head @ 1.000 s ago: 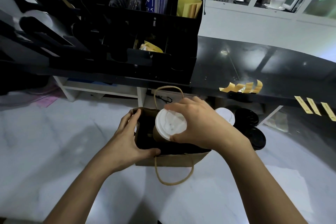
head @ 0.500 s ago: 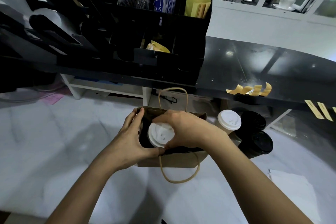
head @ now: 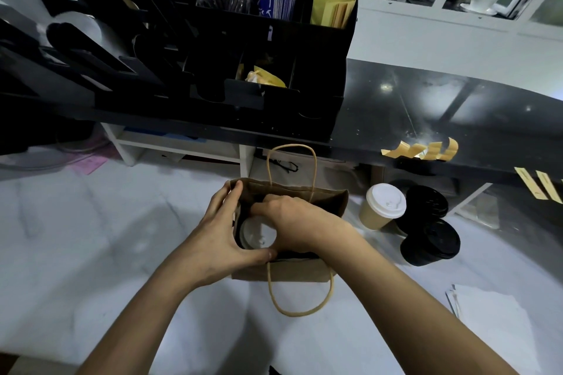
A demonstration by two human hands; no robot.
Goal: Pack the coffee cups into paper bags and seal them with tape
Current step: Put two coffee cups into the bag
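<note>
Coffee cup with a white lid (head: 258, 234) sits low inside the open paper bag (head: 332, 201), on the white counter (head: 91, 237) near its far edge. Right hand (head: 292, 222) reaches into the bag, fingers curled over the lid. Left hand (head: 219, 237) grips the bag's left rim, thumb on the near edge, fingers spread along the far corner. Second cup (head: 382, 210) stands just right of the bag, beside black lids (head: 429, 228).

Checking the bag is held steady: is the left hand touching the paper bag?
Touching. The head view shows the left hand gripping the paper bag at its left rim, thumb on the near edge.
</note>
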